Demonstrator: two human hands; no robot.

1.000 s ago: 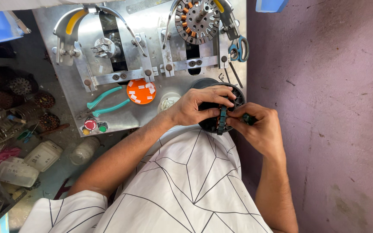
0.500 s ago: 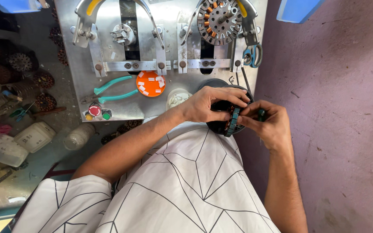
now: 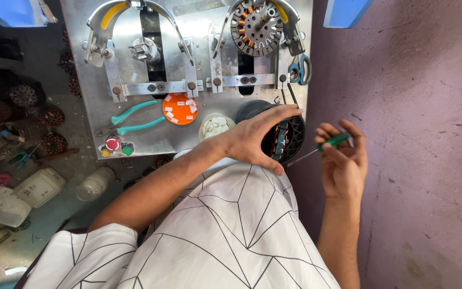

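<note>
A round black motor stator [image 3: 287,140] with copper windings is held on edge at the lower right corner of the metal workbench plate [image 3: 199,101], just above the person's lap; it is spanned by the left hand [image 3: 255,138], whose fingers [image 3: 279,113] are spread wide over its rim while the thumb hooks beneath. A thin screwdriver with a green handle [image 3: 333,142] is pinched between the closed fingertips of the right hand [image 3: 344,163], held apart from the stator and to its right; the shaft's long axis is seen to slant down and left, its tip pointing at the stator's side without touching it; the left hand is therefore the nearer one. Further out, an orange disc [image 3: 180,108] and teal pliers [image 3: 135,119] lie on the plate; a second stator [image 3: 256,27] is mounted above, with blue-handled scissors [image 3: 300,68] beside it; white plastic jars [image 3: 41,186] sit at the left.
</note>
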